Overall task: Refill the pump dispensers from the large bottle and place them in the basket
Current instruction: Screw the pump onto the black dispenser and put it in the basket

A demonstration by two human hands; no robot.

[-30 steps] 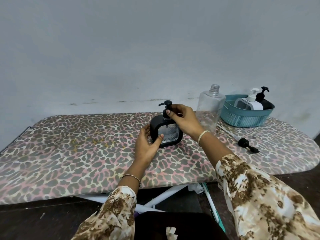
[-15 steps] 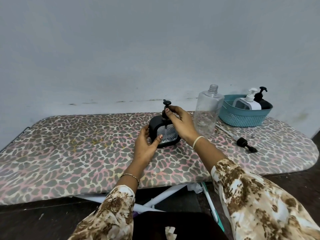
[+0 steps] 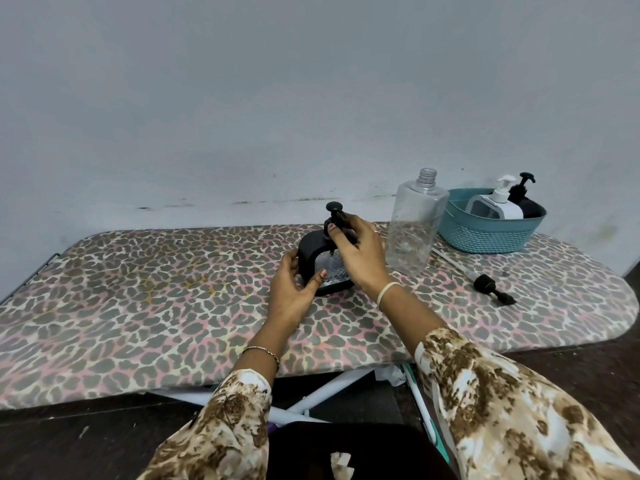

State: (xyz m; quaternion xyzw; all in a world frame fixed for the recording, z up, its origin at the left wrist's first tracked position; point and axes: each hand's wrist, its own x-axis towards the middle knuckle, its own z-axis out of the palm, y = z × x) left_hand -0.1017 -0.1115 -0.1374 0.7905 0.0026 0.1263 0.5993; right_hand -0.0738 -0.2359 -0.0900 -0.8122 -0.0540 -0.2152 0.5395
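A black pump dispenser (image 3: pixel 311 252) with a clear patterned window stands near the middle of the leopard-print board (image 3: pixel 156 289). My left hand (image 3: pixel 292 289) grips its lower left side. My right hand (image 3: pixel 360 251) pinches the collar of its black pump head (image 3: pixel 334 209), whose nozzle points toward me. A large clear bottle (image 3: pixel 415 223), uncapped, stands upright just right of my right hand. A teal basket (image 3: pixel 485 233) at the back right holds a white pump dispenser (image 3: pixel 495 206) and a black pump dispenser (image 3: pixel 524 199).
A loose black pump cap with a long clear tube (image 3: pixel 485 282) lies on the board, right of the large bottle and in front of the basket. A pale wall rises behind the board. The board's white legs (image 3: pixel 322 393) and dark floor show below.
The pump head has turned under my right fingers, its nozzle swinging from pointing left to pointing toward me. My left hand stays on the dispenser body.
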